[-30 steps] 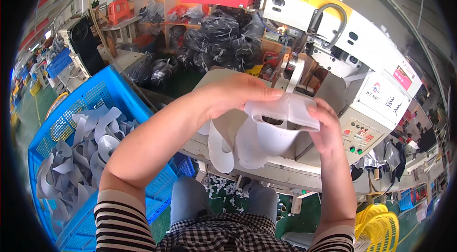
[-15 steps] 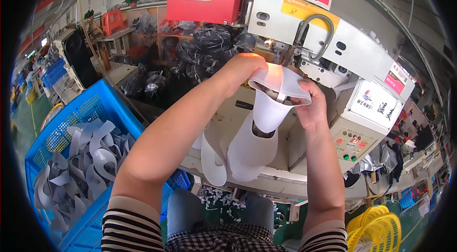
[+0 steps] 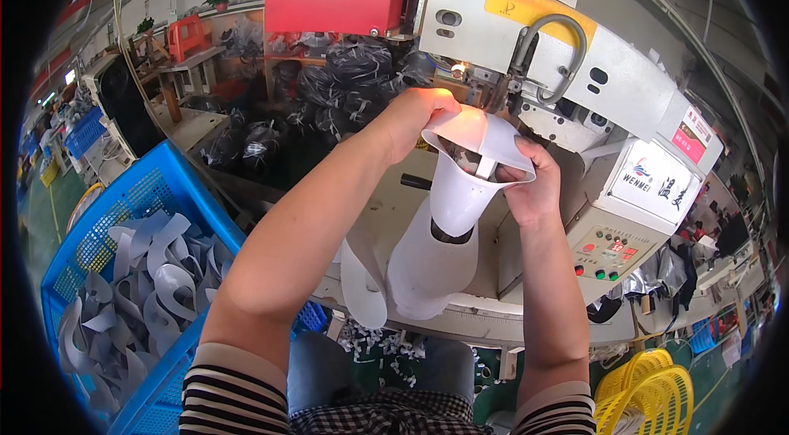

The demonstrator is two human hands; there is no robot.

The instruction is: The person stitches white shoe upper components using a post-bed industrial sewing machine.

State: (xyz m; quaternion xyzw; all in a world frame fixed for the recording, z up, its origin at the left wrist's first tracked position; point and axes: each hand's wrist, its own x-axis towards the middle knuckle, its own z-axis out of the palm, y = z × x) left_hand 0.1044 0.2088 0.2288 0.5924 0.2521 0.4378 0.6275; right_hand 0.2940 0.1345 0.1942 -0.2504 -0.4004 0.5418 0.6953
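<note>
My left hand (image 3: 421,118) grips the far left edge of a white, flexible, curved piece that looks like a shoe upper (image 3: 472,131). On the right side, my right hand (image 3: 536,184) pinches the same piece, with the thumb on top. The piece is spread over the machine's post, beneath the white head of the machine (image 3: 546,110); a lamp's glow falls on the left fingers. Nearer me, more white pieces (image 3: 431,270) hang down in a row over the bench front. Another curled white piece (image 3: 362,283) lies beside them on the left.
A blue plastic basket (image 3: 177,159) full of curled white pieces stands at my left. Yellow baskets (image 3: 645,402) sit on the floor to the right. The machine's control box (image 3: 608,250) is right of my right hand. Black plastic bags (image 3: 329,90) are piled behind.
The view has shifted slightly. My hands hold the same white piece at the machine head, and its opening is turned a little more toward me.
</note>
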